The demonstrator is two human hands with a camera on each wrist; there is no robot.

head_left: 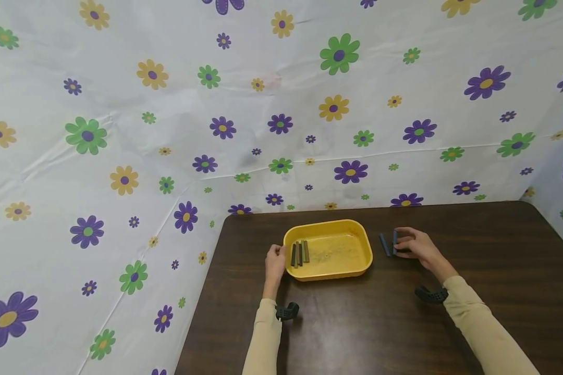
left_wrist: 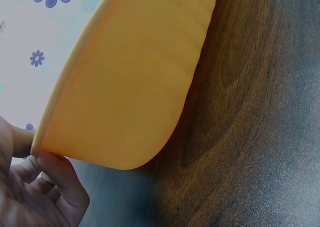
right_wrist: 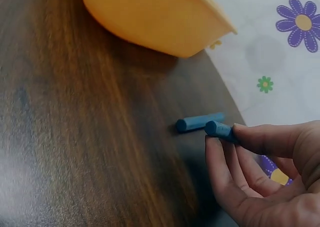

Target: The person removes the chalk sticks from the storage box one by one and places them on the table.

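My left hand [head_left: 275,260] pinches the left rim of a yellow tray [head_left: 328,274] between thumb and fingers. The left wrist view shows the same hand [left_wrist: 52,189] at the corner of the tray's orange-looking wall [left_wrist: 125,87]. Inside the tray, on its left side, several dark, brown and green chalk-like sticks [head_left: 306,251] lie side by side. To the right of the tray, my right hand [head_left: 417,246] holds a blue chalk-like stick [right_wrist: 219,130] between thumb and fingertips. A second blue stick [right_wrist: 197,122] lies on the table just beside it.
The dark wood-grain table [head_left: 356,323] extends in front of the tray and to its right. Behind it and at the left hangs a white sheet [head_left: 262,104] with printed flowers. Each wrist wears a black band [head_left: 288,311].
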